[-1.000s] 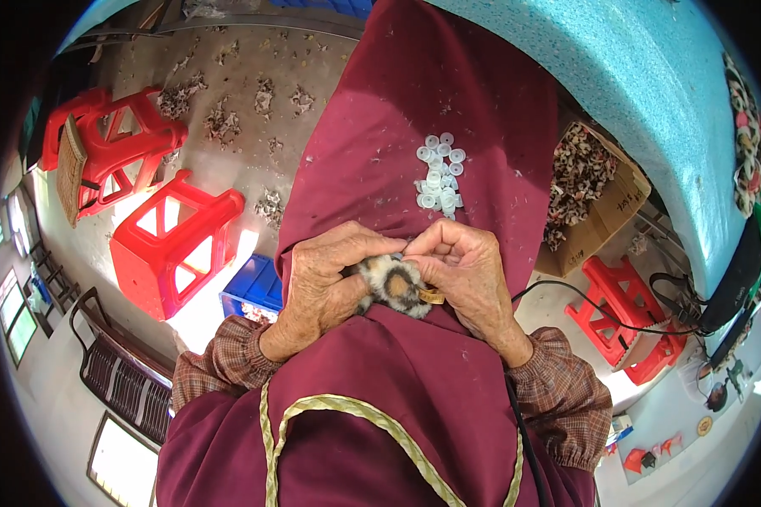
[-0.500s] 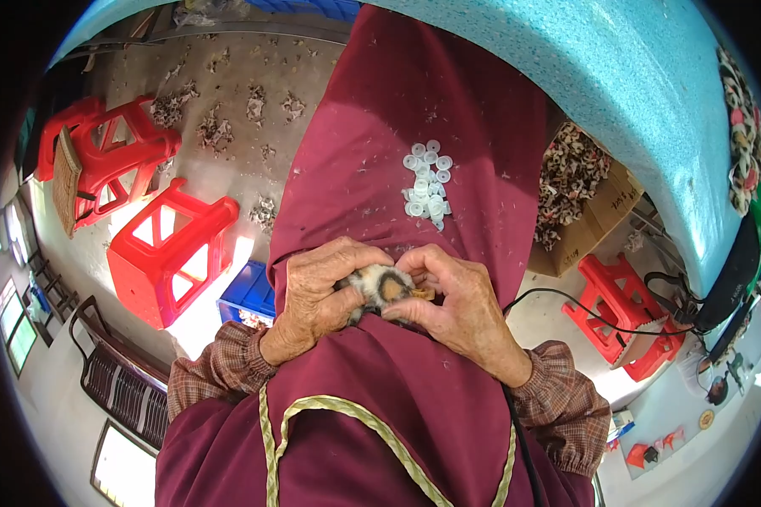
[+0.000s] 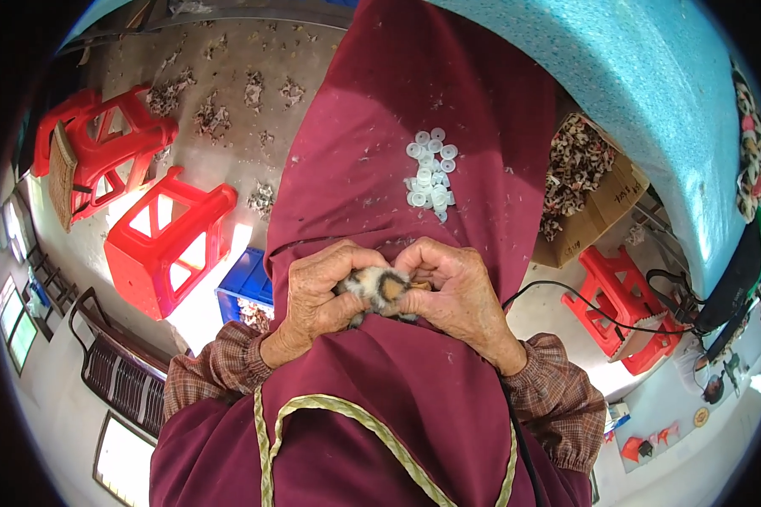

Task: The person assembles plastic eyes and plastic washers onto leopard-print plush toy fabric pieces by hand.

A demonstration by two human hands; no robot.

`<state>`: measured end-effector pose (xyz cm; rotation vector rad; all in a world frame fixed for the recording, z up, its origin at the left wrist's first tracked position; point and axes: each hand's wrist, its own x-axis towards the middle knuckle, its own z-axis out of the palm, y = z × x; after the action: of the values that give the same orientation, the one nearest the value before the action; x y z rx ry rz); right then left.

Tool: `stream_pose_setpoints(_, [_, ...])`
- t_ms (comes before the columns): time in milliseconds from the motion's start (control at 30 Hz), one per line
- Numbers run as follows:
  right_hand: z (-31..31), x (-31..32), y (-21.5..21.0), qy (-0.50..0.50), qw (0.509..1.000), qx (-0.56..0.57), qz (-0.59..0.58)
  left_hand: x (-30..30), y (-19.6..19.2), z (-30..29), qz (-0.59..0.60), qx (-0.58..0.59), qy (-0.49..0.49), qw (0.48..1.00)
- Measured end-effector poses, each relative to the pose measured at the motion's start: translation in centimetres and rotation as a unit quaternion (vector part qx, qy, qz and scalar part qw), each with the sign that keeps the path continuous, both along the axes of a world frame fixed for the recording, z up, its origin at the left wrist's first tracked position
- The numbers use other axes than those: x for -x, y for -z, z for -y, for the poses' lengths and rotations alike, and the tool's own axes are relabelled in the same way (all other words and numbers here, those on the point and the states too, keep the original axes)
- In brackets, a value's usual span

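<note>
Over my lap, my left hand (image 3: 325, 286) grips a small furry plush piece (image 3: 369, 285), cream and black with a tan patch. Its thumb and fingers close around the left side. At the other end, my right hand (image 3: 452, 291) pinches the piece near a small yellowish-brown part (image 3: 421, 286); the fingertips partly hide what lies between them. Beyond the hands, a cluster of small translucent plastic discs (image 3: 431, 177) rests on the maroon apron (image 3: 347, 182) across my lap. Some discs overlap each other.
To the right, a cardboard box (image 3: 604, 203) holds many small furry pieces, below a light-blue table edge (image 3: 617, 93). Red stools (image 3: 169, 245) stand at left, another red stool (image 3: 617, 304) at right. A blue crate (image 3: 249, 283) sits by my left arm. A black cord (image 3: 558, 291) runs at right.
The view has shifted slightly. Both hands stay on the plush piece, with only a small shift of the fingers. The discs still lie in a cluster on the apron.
</note>
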<state>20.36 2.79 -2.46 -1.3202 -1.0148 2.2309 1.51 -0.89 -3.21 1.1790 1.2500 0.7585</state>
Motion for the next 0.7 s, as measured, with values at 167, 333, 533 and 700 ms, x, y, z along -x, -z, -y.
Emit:
stream_pose_setpoints(167, [-0.4, 0.0, 0.3, 0.004, 0.999, 0.050, -0.007, -0.2, -0.1, -0.2, -0.012, 0.009, -0.012, 1.000])
stream_pose_setpoints(333, [-2.1, -1.2, 1.7, 0.047, 0.997, 0.047, -0.029, 0.6, 0.9, -1.5, 0.270, 0.340, -0.109, 0.894])
stream_pose_setpoints(533, [-4.2, -1.3, 0.1, 0.049, 0.988, -0.135, 0.065, 0.5, -0.7, -3.4, 0.410, 0.413, 0.044, 0.812])
stream_pose_setpoints(700, [-3.0, -0.2, 3.4, 0.023, 0.978, -0.205, 0.008, 0.9, 0.8, -2.8, 0.460, 0.435, -0.027, 0.774])
